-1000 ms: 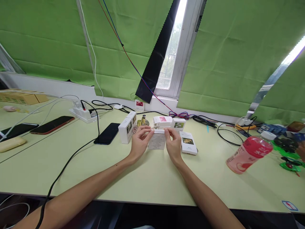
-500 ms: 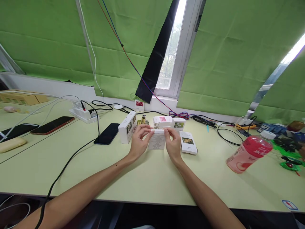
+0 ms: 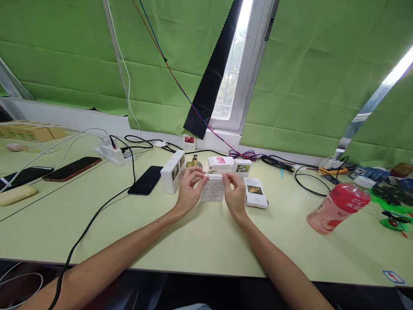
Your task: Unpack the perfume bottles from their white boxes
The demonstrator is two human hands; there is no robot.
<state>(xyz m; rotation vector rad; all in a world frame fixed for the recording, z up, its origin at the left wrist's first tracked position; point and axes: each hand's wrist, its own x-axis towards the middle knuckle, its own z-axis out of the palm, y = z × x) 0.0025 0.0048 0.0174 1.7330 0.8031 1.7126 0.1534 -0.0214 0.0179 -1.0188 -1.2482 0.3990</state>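
Atop the box (image 3: 213, 192), left fingers (image 3: 201, 182) and right fingers (image 3: 227, 184) pinch narrowly.

It looked like an office workspace: a long table (image 3: 206, 245) filled mid-frame, with a power strip (image 3: 113, 156) at left and green blinds (image 3: 77, 56) above.

Big green curtains (image 3: 316, 77) hang around a bright window (image 3: 230, 77) next to a black strip of cloth (image 3: 213, 82), with some white wall (image 3: 74, 114) and a long pale table (image 3: 209, 245) below.
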